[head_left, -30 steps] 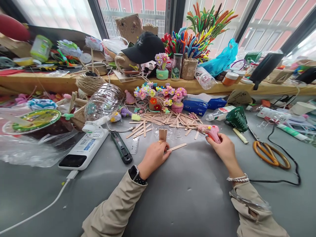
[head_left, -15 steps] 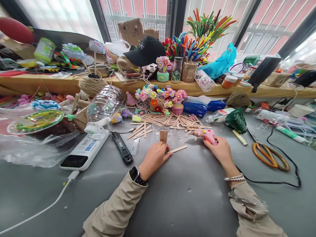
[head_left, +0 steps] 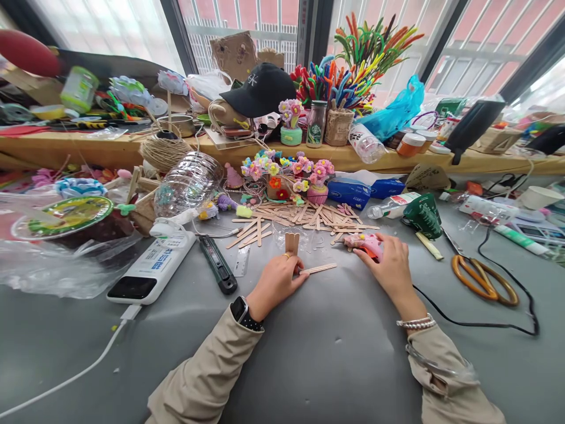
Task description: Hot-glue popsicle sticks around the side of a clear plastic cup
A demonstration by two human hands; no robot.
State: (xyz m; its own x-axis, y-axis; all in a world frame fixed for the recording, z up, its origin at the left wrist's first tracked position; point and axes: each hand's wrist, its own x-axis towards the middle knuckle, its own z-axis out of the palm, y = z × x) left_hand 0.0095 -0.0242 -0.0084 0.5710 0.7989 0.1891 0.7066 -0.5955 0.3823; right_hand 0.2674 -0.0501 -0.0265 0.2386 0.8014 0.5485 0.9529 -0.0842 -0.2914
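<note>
My left hand is closed round a small upright piece of glued wooden craft sticks, holding it on the grey table. One loose stick lies flat just right of that hand. My right hand grips a pink hot glue gun, its nozzle pointing left toward the sticks. The gun's black cord trails off to the right. A heap of loose craft sticks lies just behind both hands.
A white power strip, a black utility knife and a clear ruler lie left of my hands. Orange-handled scissors, a green tool and a bottle lie right. Pipe-cleaner flowers, twine and a black cap crowd the back.
My right hand has slid the glue gun leftward, closer to the held sticks. The left hand has stayed in place with its stick piece.
</note>
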